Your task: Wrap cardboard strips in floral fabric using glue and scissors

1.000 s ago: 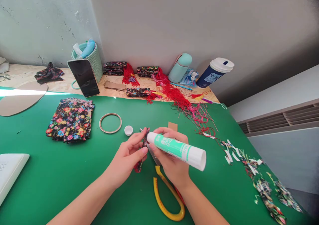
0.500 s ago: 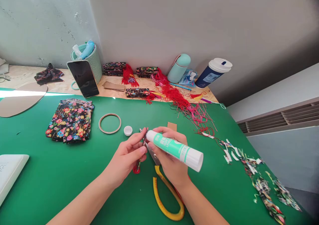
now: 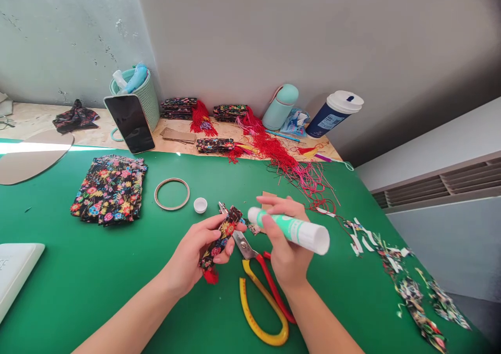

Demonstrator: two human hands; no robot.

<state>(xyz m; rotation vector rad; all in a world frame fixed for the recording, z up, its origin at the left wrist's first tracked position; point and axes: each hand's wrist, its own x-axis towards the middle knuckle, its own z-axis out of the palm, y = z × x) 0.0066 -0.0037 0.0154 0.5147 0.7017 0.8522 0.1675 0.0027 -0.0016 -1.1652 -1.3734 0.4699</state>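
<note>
My left hand (image 3: 191, 252) grips a narrow black floral fabric bookmark (image 3: 221, 239), tilted, with a bit of red tassel (image 3: 210, 276) at its lower end. In my right hand (image 3: 289, 249) is a white and green glue stick (image 3: 291, 229), its white base pointing right and its other end toward the bookmark, a small gap apart. Beneath and between both hands lie scissors (image 3: 245, 245) with one yellow and one red handle. A small white cap (image 3: 200, 205) rests on the green mat beyond my left hand. Behind my right hand a brown card piece (image 3: 269, 195) is partly covered.
Folded floral fabric (image 3: 109, 189) and a tape ring (image 3: 172, 193) lie left. Along the back stand a phone (image 3: 130, 123), a basket (image 3: 151, 95), bookmark stacks (image 3: 215, 145), red tassels (image 3: 279, 155), a bottle (image 3: 281, 107) and a cup (image 3: 334, 115). Fabric scraps (image 3: 410, 291) lie right.
My right hand has drawn the glue stick away to the right from the bookmark. My left hand has turned the bookmark so its floral face shows. More of the scissors is visible.
</note>
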